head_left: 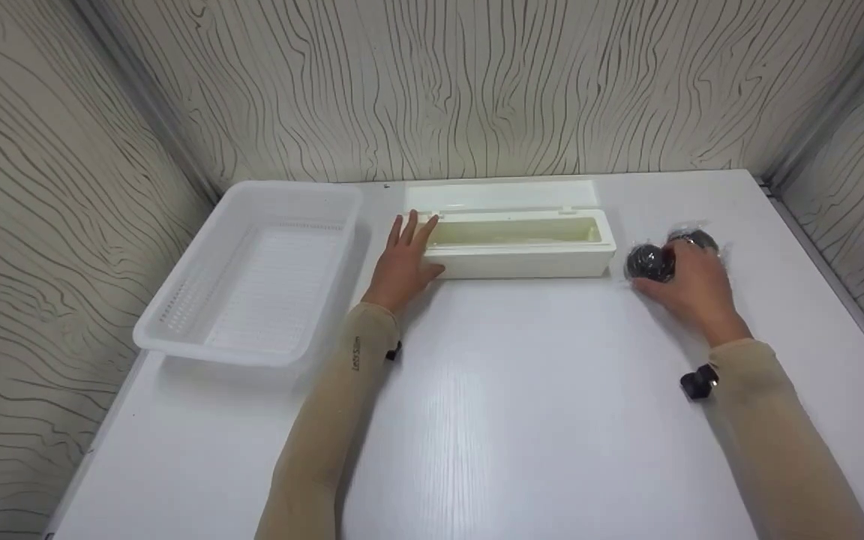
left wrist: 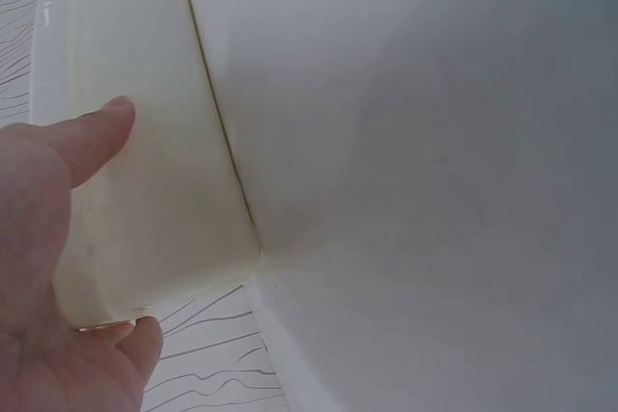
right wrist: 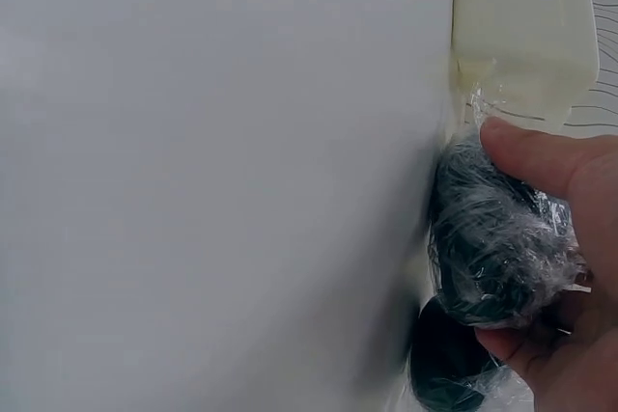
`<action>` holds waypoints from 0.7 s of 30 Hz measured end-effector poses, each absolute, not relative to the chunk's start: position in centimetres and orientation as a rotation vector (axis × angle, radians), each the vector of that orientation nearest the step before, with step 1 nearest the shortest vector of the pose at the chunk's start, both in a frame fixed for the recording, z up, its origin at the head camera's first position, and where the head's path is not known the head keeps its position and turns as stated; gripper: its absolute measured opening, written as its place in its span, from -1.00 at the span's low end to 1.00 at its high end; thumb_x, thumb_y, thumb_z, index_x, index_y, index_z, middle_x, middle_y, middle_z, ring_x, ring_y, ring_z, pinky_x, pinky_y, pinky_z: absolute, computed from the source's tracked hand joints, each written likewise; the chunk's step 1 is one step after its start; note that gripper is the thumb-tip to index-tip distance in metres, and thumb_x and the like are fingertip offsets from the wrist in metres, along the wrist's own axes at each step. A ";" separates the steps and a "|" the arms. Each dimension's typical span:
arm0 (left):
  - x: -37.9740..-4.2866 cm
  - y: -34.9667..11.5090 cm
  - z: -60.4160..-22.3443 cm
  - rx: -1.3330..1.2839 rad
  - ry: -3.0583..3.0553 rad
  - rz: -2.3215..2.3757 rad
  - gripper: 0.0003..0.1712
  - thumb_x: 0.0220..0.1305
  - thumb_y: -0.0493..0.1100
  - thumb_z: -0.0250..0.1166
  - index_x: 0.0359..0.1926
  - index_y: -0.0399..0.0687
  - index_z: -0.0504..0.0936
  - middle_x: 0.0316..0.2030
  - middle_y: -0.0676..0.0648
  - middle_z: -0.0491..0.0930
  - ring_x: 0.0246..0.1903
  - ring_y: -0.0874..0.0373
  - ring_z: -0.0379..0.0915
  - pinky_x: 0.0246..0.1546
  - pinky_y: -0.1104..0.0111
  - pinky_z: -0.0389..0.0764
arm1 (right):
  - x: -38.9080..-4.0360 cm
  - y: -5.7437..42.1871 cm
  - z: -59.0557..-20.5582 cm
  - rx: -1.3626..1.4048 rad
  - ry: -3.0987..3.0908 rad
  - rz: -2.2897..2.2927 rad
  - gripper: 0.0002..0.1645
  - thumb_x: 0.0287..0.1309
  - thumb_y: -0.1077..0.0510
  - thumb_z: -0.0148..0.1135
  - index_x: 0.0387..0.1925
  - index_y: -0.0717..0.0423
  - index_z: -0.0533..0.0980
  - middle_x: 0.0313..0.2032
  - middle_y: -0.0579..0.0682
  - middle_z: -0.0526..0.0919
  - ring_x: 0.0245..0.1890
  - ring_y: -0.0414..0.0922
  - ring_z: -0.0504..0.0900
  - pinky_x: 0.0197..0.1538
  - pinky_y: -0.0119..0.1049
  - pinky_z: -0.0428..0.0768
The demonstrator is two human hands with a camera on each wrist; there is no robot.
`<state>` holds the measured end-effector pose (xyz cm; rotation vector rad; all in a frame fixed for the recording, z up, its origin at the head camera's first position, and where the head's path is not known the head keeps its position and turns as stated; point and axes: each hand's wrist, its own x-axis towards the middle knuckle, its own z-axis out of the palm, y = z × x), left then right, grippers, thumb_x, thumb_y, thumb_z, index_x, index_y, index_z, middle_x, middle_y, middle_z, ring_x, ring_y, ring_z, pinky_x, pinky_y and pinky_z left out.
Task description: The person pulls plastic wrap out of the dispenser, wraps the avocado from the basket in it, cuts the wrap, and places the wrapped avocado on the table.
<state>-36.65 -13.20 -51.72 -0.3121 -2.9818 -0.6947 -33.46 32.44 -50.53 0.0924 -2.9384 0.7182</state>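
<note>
A long cream box [head_left: 514,264] with its top open stands at the back of the table, its hinged lid [head_left: 499,195] tipped back behind it. My left hand [head_left: 402,266] lies at the box's left end, fingers spread and mostly straight across the top. In the left wrist view the thumb [left wrist: 101,137] rests on the box's front face. To the right of the box, my right hand [head_left: 694,289] grips a dark ball in clear plastic wrap [right wrist: 502,238] between thumb and fingers. A second wrapped dark ball [right wrist: 446,359] sits right beside it, partly hidden by the hand.
On the left stands a large white plastic basket [head_left: 297,356] with slotted walls. Wood-pattern panels [head_left: 477,90] rise behind the white table [head_left: 522,405] and along both sides.
</note>
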 end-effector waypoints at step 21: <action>-36.7 -13.3 -51.7 -0.299 -2.987 -0.711 0.04 0.37 0.08 0.40 0.66 0.41 -0.05 0.68 -0.03 -0.25 0.67 -0.02 -0.47 0.62 0.07 0.04 | -33.0 31.9 -50.4 0.068 -2.919 0.671 0.06 0.09 -0.14 0.55 0.31 0.53 0.31 0.25 0.57 0.26 0.22 0.56 0.30 0.28 0.52 0.27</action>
